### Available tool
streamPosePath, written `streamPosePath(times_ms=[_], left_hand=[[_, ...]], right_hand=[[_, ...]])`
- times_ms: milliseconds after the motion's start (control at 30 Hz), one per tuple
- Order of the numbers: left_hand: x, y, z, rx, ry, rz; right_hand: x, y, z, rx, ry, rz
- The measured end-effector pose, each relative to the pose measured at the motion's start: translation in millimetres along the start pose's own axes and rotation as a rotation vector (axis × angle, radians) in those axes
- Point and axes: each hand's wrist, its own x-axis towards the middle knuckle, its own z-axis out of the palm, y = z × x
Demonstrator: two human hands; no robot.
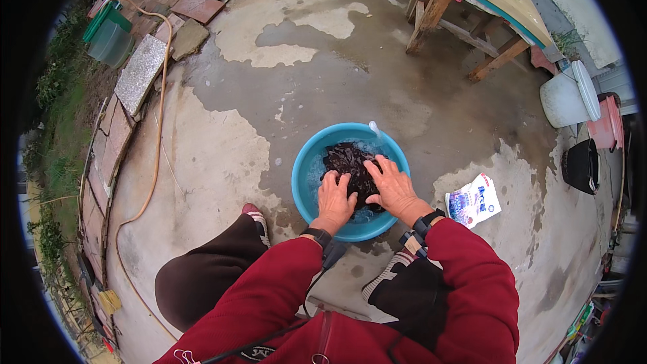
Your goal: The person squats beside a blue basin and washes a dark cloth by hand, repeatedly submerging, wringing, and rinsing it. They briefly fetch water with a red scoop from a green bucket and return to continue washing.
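Note:
A round blue plastic basin (300, 182) stands on the wet concrete between my feet, with sudsy water in it. A dark brown wet cloth (349, 159) lies bunched in the water. On the cloth's lower left rests my left hand (334, 199), its fingers bent and spread. My right hand (394, 187) touches the cloth from the right, fingers curved and thumb apart. Neither hand is closed around the cloth; some fingertips are hidden in its folds. At the basin's upper right rim is a small white object (374, 128). A printed white and purple detergent pouch (472, 201) lies to the right.
A tan hose (163, 86) runs along the left side beside stone slabs (141, 73). Upper right stands a wooden-legged table (429, 20). A white bucket (563, 96), a pink bucket (606, 126) and a black bucket (579, 167) line the right edge.

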Motion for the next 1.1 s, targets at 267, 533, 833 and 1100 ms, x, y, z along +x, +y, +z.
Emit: streamPosePath(times_ms=[267, 533, 833, 1100], left_hand=[[-14, 0, 34, 0.433, -0.158, 0.266], [26, -7, 24, 0.023, -0.524, -0.004], [70, -37, -26, -0.643, 0.141, -0.442], [59, -25, -34, -0.940, -0.081, -0.362]], right_hand=[[4, -7, 83, -0.314, -0.326, 0.146], [44, 27, 82, -0.151, -0.439, 0.150], [54, -4, 42, -0.219, -0.108, -0.082], [14, -19, -17, -0.093, -0.276, -0.476]])
